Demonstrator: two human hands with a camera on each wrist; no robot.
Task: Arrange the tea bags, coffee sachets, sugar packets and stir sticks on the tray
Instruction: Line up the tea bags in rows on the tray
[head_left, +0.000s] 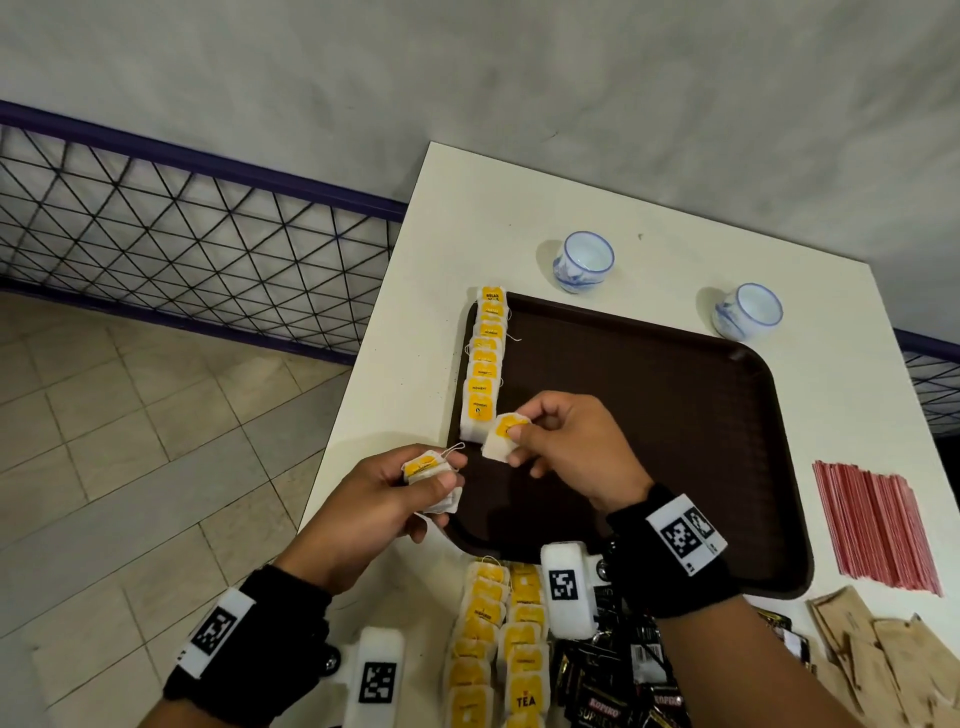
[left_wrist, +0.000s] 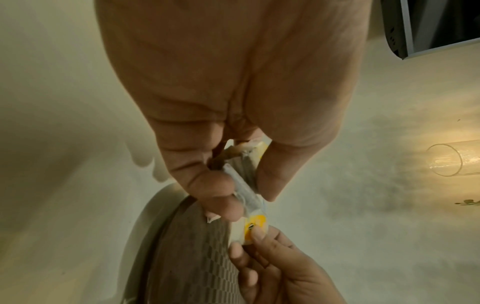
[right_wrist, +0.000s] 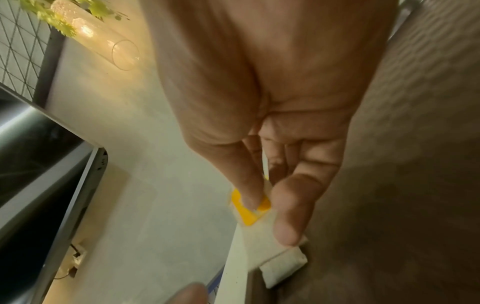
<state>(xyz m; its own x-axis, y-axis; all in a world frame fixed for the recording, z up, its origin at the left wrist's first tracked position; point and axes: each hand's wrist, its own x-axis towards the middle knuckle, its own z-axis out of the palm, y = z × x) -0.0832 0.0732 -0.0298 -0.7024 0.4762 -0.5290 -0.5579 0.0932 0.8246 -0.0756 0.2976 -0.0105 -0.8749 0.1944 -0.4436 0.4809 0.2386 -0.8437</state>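
far left: tiled floor (head_left: 130, 415) and a dark wire railing (head_left: 182, 234) along a grey wall

left hand (head_left: 363, 504), just off the desk's (head_left: 649, 249) near-left edge, fingers curled round a small stack of tea bags (head_left: 431, 475), thumb on top, a loose string sticking up from it; in the left wrist view the same stack (left_wrist: 246, 185) pinched between thumb and fingers

just right of that, along the left rim of the brown tray (head_left: 675, 415): a row of tea bags (head_left: 485, 364) with yellow tags, overlapping, running from the far corner toward the near side

right hand (head_left: 566, 441) over the tray's near-left part, thumb and fingertips pinching a single tea bag (head_left: 503, 436) at its yellow tag, held at the near end of the row, seemingly a little above the tray; in the right wrist view thumb pressed on the yellow tag of that bag (right_wrist: 250, 209), with the end of the row just beyond

below the hands, on the near desk: two columns of tea bags (head_left: 498, 649), then a heap of black coffee sachets (head_left: 613, 686)

behind the tray: two blue-and-white cups (head_left: 584, 260), upright, apart from each other

right of the tray: a bundle of red stir sticks (head_left: 878, 525) lying flat, and nearer, brown sugar packets (head_left: 883, 665) spread loosely
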